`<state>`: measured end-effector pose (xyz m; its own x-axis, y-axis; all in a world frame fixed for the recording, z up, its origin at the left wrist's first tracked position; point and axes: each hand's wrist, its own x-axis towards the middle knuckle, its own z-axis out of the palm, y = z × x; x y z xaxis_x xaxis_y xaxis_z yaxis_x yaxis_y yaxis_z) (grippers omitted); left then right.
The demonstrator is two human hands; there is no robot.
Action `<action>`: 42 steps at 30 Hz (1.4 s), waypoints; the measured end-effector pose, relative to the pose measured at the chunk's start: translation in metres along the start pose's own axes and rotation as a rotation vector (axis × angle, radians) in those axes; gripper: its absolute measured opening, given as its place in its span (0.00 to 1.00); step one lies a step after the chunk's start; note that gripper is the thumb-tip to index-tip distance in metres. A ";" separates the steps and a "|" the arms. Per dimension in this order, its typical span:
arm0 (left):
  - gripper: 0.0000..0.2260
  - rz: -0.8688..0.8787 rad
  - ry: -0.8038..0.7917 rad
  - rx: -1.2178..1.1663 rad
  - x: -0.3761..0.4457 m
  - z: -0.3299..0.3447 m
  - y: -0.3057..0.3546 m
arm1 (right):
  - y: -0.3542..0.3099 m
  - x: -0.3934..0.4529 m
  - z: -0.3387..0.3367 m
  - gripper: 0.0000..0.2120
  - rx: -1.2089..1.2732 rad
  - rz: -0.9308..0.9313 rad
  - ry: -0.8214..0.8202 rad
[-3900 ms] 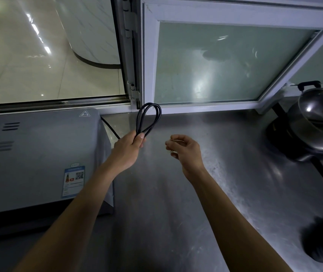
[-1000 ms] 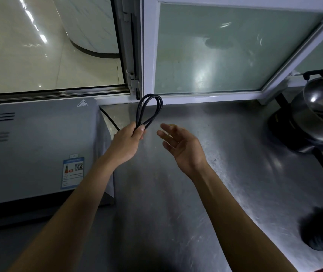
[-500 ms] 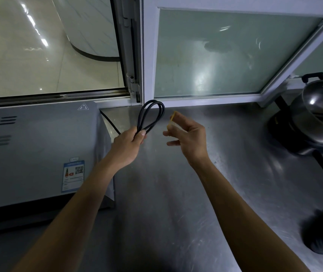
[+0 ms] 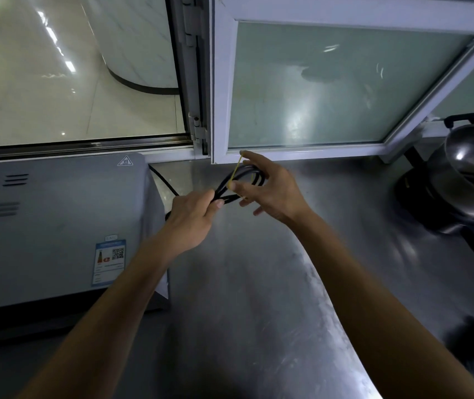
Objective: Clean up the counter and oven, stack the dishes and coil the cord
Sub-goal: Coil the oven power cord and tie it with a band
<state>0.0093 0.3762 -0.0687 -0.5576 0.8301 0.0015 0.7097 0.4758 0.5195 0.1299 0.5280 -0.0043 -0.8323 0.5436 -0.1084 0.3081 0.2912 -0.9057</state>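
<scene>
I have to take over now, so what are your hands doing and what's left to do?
Left hand grips the folded black cord, which trails back to the oven. Right hand stretches a yellow rubber band over the cord's loop end.
Done: cord folded into loops.
Left: get the band round the loops and let go. The pots sit at the counter's right edge.

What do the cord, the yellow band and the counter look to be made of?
Cord: black, smooth, likely rubber or plastic sheathing; bends in loops. Yellow band: thin, pulled taut, probably an elastic rubber band. Counter: brushed stainless steel by its grey sheen and fine scratches.
</scene>
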 end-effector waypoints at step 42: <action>0.15 -0.228 0.067 -0.552 0.008 -0.012 -0.004 | 0.034 -0.024 0.032 0.09 0.020 -0.025 -0.083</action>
<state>-0.0030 0.3776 -0.0607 -0.7082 0.6962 -0.1173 0.2505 0.4031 0.8802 0.1463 0.4998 -0.0458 -0.8753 0.4688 -0.1186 0.2781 0.2874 -0.9165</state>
